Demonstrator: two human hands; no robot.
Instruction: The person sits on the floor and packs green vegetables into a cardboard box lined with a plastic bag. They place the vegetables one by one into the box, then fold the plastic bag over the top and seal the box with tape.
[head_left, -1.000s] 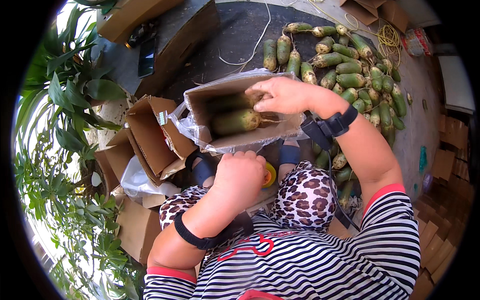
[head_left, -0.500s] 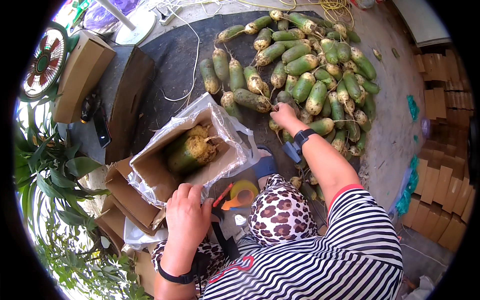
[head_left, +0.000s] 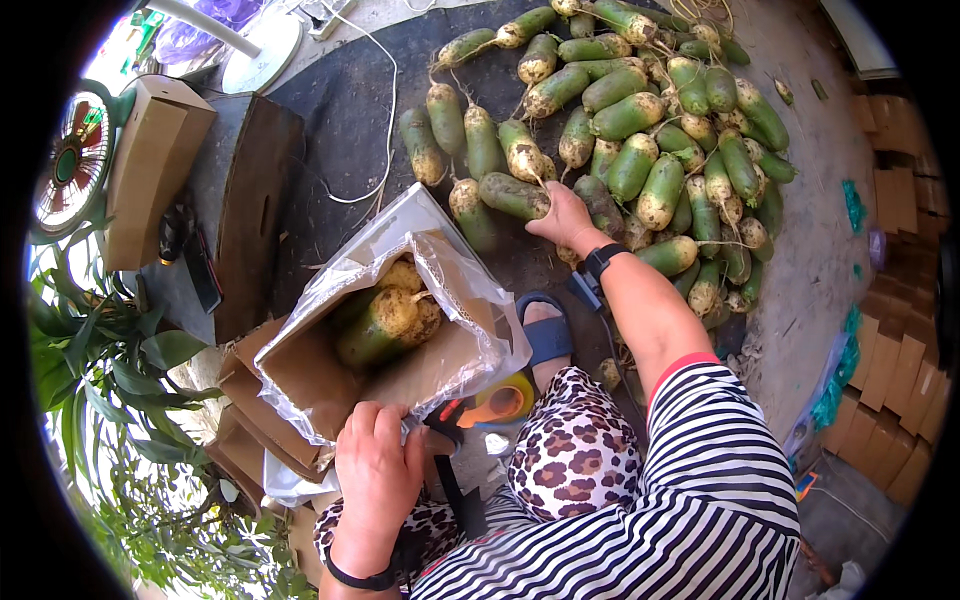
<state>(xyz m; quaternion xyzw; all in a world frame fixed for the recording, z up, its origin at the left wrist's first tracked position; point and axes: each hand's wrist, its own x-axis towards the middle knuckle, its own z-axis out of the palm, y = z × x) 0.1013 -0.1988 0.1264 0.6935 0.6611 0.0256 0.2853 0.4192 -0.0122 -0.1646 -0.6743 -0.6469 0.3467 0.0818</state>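
Note:
My left hand (head_left: 378,458) grips the near edge of a plastic-lined cardboard box (head_left: 322,398). Green radishes (head_left: 385,330) with pale, soil-marked ends lie inside it. My right hand (head_left: 562,222) reaches out beyond the box to the right, its fingers closed round the end of a dirt-covered green radish (head_left: 510,198) at the edge of a large pile of radishes (head_left: 630,122) on a dark mat (head_left: 340,135).
At left stand a fan (head_left: 72,165), an upright carton (head_left: 158,165), a phone (head_left: 200,268) and leafy plants (head_left: 130,380). Folded boxes (head_left: 245,395) sit beside my box. A tape roll (head_left: 515,397) and my sandal (head_left: 547,336) are below. Stacked cardboard (head_left: 885,380) lines the right.
My right hand has left the box and moved up-right to the pile, closing on a radish. The view has shifted toward the pile. My left hand is now on the box's edge.

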